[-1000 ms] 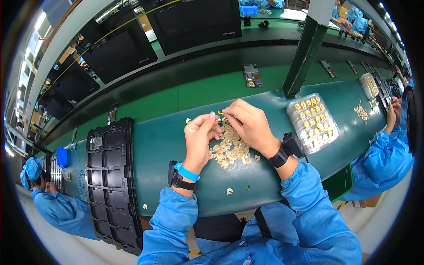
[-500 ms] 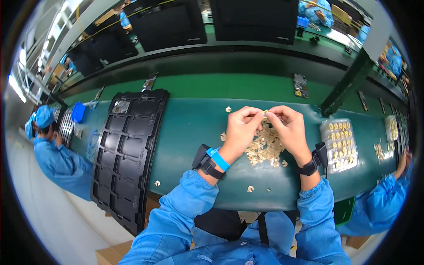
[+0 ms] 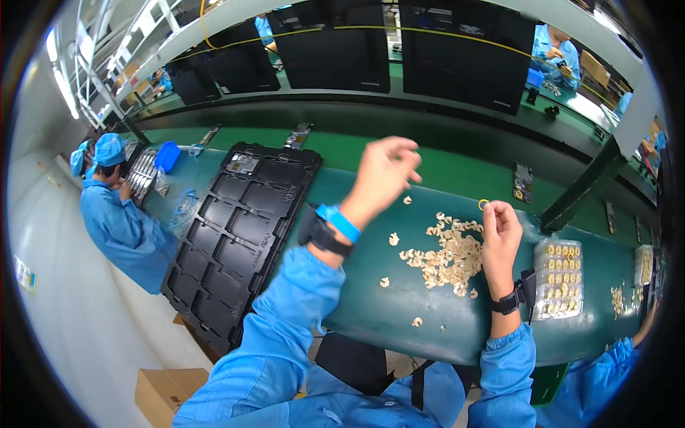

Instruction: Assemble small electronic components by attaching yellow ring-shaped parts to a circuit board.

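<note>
My right hand (image 3: 502,239) pinches a small yellow ring (image 3: 483,204) between thumb and fingertips, held up above the far edge of the work surface. Apart from it, my left hand (image 3: 379,175) is raised over the far side of the bench, its fingers loosely bent and apart, with nothing visible in them. Between and below the hands lies a pile of small cream-coloured, C-shaped pieces (image 3: 449,255), with several strays around it. To the right of my right wrist sits a clear plastic tray (image 3: 559,307) with rows of yellow ring-shaped parts.
A large black compartment tray (image 3: 239,242) lies left of my left arm, one board in a pocket. Circuit boards (image 3: 523,182) rest on the green strip (image 3: 457,171) behind the bench. A dark post (image 3: 586,185) rises at right. Co-workers (image 3: 121,207) sit on both sides.
My hands have parted: the left has let go and moved left and up, while the right keeps the yellow ring. The whole view has swung toward the left.
</note>
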